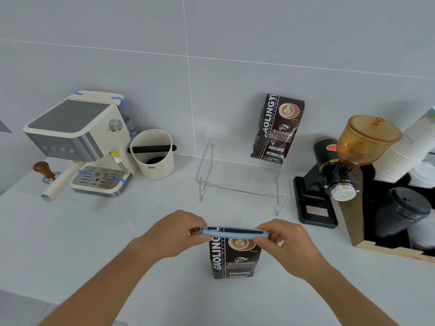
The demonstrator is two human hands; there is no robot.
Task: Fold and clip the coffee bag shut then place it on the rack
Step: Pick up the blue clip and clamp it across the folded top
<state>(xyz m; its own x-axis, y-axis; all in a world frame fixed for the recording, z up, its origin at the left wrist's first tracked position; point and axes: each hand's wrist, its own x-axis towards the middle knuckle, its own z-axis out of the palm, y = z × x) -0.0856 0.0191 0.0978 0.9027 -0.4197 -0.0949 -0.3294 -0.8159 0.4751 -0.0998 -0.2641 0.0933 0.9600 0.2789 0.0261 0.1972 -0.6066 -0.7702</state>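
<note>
Head view looks down on a coffee bag [234,257] standing upright on the pale counter [94,243]. A light blue clip [234,232] runs across its folded top. The left hand [174,231] pinches the clip's left end; the right hand [286,238] pinches its right end (both closed on it). Beyond stands a clear rack [242,175], with a second bag [277,128] leaning on it against the wall.

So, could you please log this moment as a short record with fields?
left hand: pinching the left end of the blue clip
right hand: pinching the clip's right end
coffee bag: upright on counter, clip across its folded top
clear rack: behind, holding a second coffee bag
step left: move bag to rack
</note>
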